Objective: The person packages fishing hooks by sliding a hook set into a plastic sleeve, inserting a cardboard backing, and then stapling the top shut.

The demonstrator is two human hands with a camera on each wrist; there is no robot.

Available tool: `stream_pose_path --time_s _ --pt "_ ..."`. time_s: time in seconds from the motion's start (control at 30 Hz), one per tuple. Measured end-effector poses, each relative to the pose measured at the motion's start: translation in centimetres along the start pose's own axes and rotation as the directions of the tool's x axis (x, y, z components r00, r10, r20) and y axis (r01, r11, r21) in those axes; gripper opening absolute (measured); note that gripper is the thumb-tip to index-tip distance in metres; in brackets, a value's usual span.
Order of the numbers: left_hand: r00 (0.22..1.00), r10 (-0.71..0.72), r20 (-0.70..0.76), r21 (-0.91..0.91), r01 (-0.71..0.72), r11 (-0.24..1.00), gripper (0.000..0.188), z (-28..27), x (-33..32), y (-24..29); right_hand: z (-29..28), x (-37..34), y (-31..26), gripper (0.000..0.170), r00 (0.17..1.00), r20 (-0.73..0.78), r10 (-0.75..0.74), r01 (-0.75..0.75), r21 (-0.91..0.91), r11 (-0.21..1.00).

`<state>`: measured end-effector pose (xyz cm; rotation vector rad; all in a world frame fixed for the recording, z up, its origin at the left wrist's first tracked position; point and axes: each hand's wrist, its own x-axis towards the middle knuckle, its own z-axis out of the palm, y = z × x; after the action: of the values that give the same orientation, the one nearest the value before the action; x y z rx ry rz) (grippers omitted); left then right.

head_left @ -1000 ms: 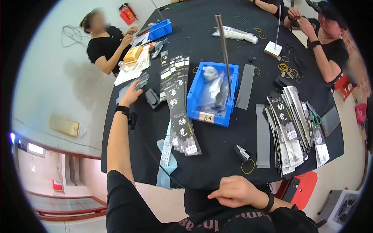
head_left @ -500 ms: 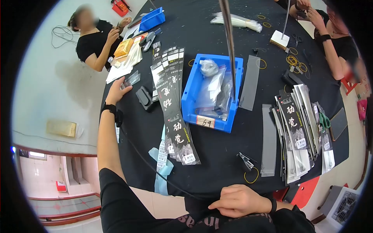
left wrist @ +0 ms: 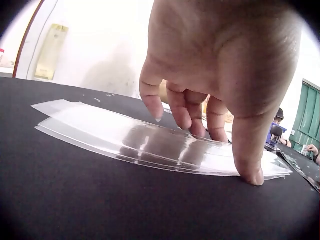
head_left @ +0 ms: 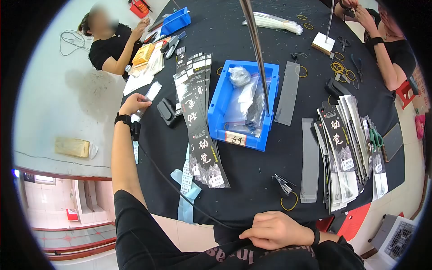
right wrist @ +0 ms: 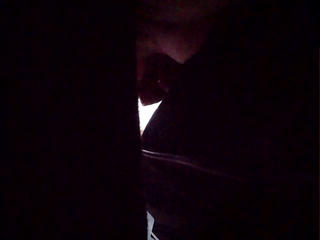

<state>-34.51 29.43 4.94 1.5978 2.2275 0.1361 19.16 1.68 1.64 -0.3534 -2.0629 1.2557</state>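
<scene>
At the table's left side, my left hand (head_left: pixel 133 104) holds a small stack of clear plastic strips (head_left: pixel 153 92). The left wrist view shows the thumb of this hand (left wrist: pixel 225 65) at the near edge of the strips (left wrist: pixel 95 127) and the fingers along their far edge, the stack bowed low over the black cloth. My right hand (head_left: pixel 275 230) rests against the body at the front edge, its fingers loosely curled with nothing seen in them. The right wrist view is almost wholly dark.
A black stapler (head_left: pixel 168 112) and printed black packages (head_left: pixel 202 135) lie right of my left hand. A blue bin (head_left: pixel 213 108) with a metal rod near it stands mid-table; more packages (head_left: pixel 335 139) lie at right. Two people sit across; a cable runs from my left wrist.
My left hand has drawn back slightly toward the body since a second ago, and the strips stand out more clearly at its fingers. My right hand stays in place. The head view has shifted.
</scene>
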Motion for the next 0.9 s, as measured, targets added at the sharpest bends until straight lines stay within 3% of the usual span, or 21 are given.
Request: stream_pose_path --time_s 0.13,0.23,0.3,0.43,0.5,0.63,0.67,0.7,0.73,0.8,0.87,0.9 --pt "0.992 0.092 -0.086 0.03 -0.09 0.996 0.053 0.3 0.2 -0.4 -0.1 0.1 0.0 0.022 1.0 0.003 0.012 -0.012 0.02 1.0" --pt "0.993 0.099 -0.069 0.011 -0.099 0.995 0.046 0.3 0.4 -0.3 -0.1 0.0 -0.1 0.022 1.0 0.009 0.018 -0.018 0.018 1.0" --pt "0.992 0.126 -0.015 0.129 -0.124 0.984 0.04 -0.1 0.2 0.3 -0.1 0.1 -0.1 0.022 1.0 0.016 0.022 -0.022 0.011 1.0" --pt "0.996 0.09 0.028 0.143 -0.093 0.985 0.033 -0.6 -1.3 1.8 0.0 0.2 -0.2 0.02 1.0 0.011 0.026 -0.026 -0.005 1.0" --pt "0.984 0.178 -0.002 -0.001 -0.178 0.984 0.03 -1.0 -1.4 1.8 0.1 0.1 -0.3 0.019 1.0 0.012 0.025 -0.025 -0.019 1.0" --pt "0.987 0.157 0.038 -0.174 -0.148 0.974 0.026 -3.5 -4.4 5.3 0.8 -0.1 -0.3 0.017 1.0 -0.026 0.001 -0.002 -0.065 0.998" --pt "0.982 0.188 -0.021 -0.19 -0.189 0.964 0.024 -4.0 -5.3 6.3 1.0 -0.2 -0.3 0.017 0.999 -0.035 -0.01 0.006 -0.103 0.995" --pt "0.958 0.284 -0.048 -0.083 -0.287 0.954 0.025 -4.9 -5.4 6.7 1.1 -0.3 -0.3 0.017 0.999 -0.042 -0.019 0.013 -0.14 0.99" --pt "0.906 0.402 -0.135 -0.141 -0.419 0.897 0.024 -5.3 -4.2 5.5 1.2 -0.4 -0.3 0.018 0.998 -0.05 -0.038 0.03 -0.156 0.987" --pt "0.797 0.505 -0.332 0.253 -0.44 0.862 0.032 -6.7 -5.9 7.8 1.3 -0.5 -0.4 0.018 0.998 -0.057 -0.037 0.026 -0.191 0.981" --pt "0.668 0.584 -0.462 0.234 -0.543 0.806 0.043 -7.3 -5.5 8.0 1.6 -0.3 -0.5 0.016 0.994 -0.099 -0.052 0.033 -0.183 0.983" --pt "0.691 0.534 -0.487 0.216 -0.497 0.84 0.045 -7.6 -5.8 8.3 1.7 -0.2 -0.8 0.018 0.994 -0.105 -0.041 0.022 -0.178 0.984"
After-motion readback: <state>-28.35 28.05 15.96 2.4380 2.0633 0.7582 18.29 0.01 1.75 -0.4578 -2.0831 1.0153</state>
